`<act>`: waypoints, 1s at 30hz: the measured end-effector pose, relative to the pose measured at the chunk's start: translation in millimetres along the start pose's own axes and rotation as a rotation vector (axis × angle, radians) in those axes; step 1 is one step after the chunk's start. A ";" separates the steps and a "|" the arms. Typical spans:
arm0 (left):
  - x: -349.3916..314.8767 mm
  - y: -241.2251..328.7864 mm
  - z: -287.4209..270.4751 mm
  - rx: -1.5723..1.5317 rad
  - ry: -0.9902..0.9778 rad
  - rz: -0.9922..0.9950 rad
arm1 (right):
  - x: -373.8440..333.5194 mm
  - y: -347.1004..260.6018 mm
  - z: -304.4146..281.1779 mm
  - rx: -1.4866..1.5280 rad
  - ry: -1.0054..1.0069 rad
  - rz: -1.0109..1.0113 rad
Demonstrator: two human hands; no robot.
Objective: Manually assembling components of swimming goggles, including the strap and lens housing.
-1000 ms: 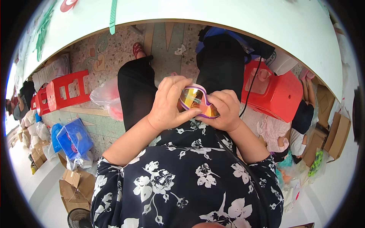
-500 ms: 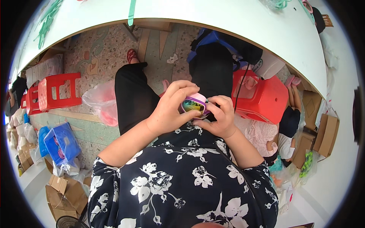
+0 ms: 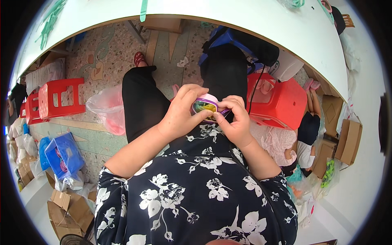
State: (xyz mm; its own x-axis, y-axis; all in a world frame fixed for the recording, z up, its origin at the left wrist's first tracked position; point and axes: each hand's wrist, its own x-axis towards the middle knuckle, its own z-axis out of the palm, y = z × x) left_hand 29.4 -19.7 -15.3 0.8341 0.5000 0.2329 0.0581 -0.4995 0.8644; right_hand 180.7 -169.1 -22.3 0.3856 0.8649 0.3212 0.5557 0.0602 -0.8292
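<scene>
Goggles (image 3: 204,106) with a purple rim and a reflective yellow-green lens: held in the air between the two hands, above the lap and nearer the body than the bench (image 3: 249,14). Lens face is turned up toward the wearer's eyes.

Long axis: roughly left to right, apparently dipping a little toward the right; the right end is partly behind fingers, so the exact tilt is uncertain.

Left hand (image 3: 183,108): closed on the left end, fingers over the far upper edge, thumb laid along the near edge and reaching toward the middle. Narrow grip; appears to carry the steadier hold (judgement).

Right hand (image 3: 235,122): at the right end, thumb and forefinger pinched at the rim, other fingers curled. Purple edging shows beside the forefinger; cannot tell whether this is frame or another part.

Key relation: both hands are in contact, neither one nearer. Goggles lie directly right of the left palm and left of the right fingertips, thumbs almost meeting on the near side. The right-hand rim seems the critical spot.

Surroundings: green strap (image 3: 143,10) over the bench edge; red stool (image 3: 281,102) beyond the right hand; clear bag (image 3: 108,108) left of the knees.
</scene>
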 end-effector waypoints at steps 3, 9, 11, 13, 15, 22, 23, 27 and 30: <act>1.0 -3.9 4.5 0.011 0.031 -0.032 | 0.2 0.0 6.3 0.088 0.011 0.100; -0.6 -10.6 14.0 -0.070 0.068 -0.239 | 4.9 8.0 10.8 0.080 -0.014 0.136; 0.6 -16.3 16.2 -0.125 0.078 -0.355 | 7.4 7.3 6.6 0.108 -0.045 0.165; 5.4 -21.7 13.6 -0.162 0.064 -0.452 | 15.7 6.3 -2.0 0.165 -0.091 0.166; 5.4 -23.1 12.7 -0.200 0.061 -0.491 | 15.5 12.7 -8.4 0.030 0.014 0.121; 7.2 -14.6 5.6 -0.331 0.038 -0.640 | -10.0 17.0 -29.0 -0.114 -0.106 0.164; 7.7 -13.0 5.4 -0.346 0.038 -0.657 | -10.9 14.6 -26.2 -0.157 -0.102 0.152; 4.2 -18.6 7.8 -0.276 0.030 -0.577 | -15.4 19.8 -20.3 -0.199 -0.065 0.146; 1.8 -18.6 7.1 -0.253 0.023 -0.556 | -15.6 19.5 -17.6 -0.185 -0.027 0.134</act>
State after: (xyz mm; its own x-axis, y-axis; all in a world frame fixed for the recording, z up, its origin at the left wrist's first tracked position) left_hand 33.7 -14.5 -34.1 0.7039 0.6543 -0.2766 0.3472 0.0228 0.9375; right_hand 198.5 -190.2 -35.5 0.4464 0.8722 0.1997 0.6276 -0.1462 -0.7647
